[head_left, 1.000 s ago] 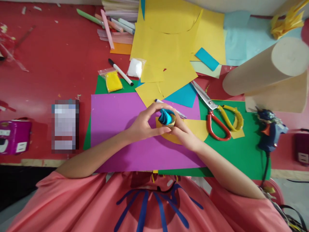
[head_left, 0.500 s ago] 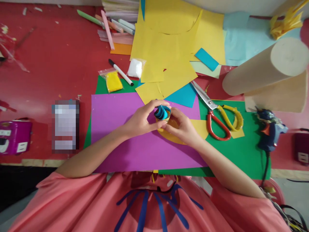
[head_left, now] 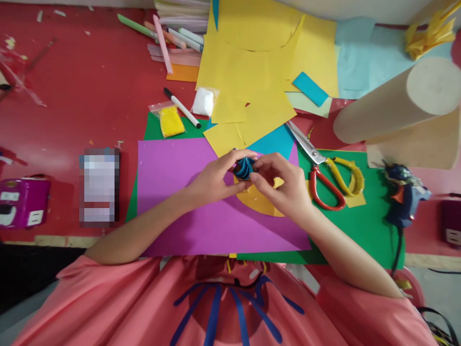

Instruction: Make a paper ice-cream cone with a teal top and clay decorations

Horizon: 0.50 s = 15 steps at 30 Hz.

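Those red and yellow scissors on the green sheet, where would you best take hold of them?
Probably by the handle loops, coming from the right, away from the right hand that pinches the blue paper roll. The scissors lie flat on the green sheet, blades pointing away leftward toward the yellow paper, so the loops are the free, blunt end.

The red tabletop carries a green sheet at its near middle, with yellow sheets and a pale blue sheet spread behind it. Pastel pens and an orange paper lie at the far middle, and a magenta box sits at the left edge. A brown paper roll lies at the right, with a glue gun near it at the green sheet's edge.
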### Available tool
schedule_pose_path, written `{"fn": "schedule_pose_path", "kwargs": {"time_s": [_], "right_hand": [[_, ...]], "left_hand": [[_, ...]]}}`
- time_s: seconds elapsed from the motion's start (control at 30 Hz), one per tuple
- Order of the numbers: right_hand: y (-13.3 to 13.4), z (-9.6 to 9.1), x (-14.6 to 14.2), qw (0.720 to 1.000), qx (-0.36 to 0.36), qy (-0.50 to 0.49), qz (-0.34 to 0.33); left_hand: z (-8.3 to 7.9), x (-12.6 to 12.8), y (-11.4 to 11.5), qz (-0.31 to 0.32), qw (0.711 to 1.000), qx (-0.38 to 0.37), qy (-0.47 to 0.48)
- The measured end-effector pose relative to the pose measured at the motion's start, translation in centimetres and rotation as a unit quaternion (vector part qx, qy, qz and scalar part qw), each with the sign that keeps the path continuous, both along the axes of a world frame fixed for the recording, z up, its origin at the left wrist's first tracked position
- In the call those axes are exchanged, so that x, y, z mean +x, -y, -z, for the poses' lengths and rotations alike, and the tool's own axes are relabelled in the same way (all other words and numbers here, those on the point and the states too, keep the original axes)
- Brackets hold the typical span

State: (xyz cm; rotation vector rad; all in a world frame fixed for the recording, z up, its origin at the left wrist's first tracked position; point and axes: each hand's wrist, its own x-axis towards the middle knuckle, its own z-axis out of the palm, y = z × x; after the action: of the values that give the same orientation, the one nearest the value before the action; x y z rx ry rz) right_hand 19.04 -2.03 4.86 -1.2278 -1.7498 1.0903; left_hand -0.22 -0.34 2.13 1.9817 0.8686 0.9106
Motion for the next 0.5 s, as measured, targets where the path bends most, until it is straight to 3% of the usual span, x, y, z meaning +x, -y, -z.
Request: {"fn": "schedule_pose_path", "kwargs": {"time_s": [0.17, 0.5], "right_hand": [[-0.39, 0.08, -0.16, 0.996, -0.062, -0.059, -0.014], [-0.52, 0.95, 0.12, 0.991, -0.095, -0.091, -0.013]], "left_hand": [[-0.19, 0.02, 0.12, -0.020, 0.999, -0.040, -0.015], [-0.36, -0.06, 0.00, -0.003, 0.998, -0.058, -0.024]]}}
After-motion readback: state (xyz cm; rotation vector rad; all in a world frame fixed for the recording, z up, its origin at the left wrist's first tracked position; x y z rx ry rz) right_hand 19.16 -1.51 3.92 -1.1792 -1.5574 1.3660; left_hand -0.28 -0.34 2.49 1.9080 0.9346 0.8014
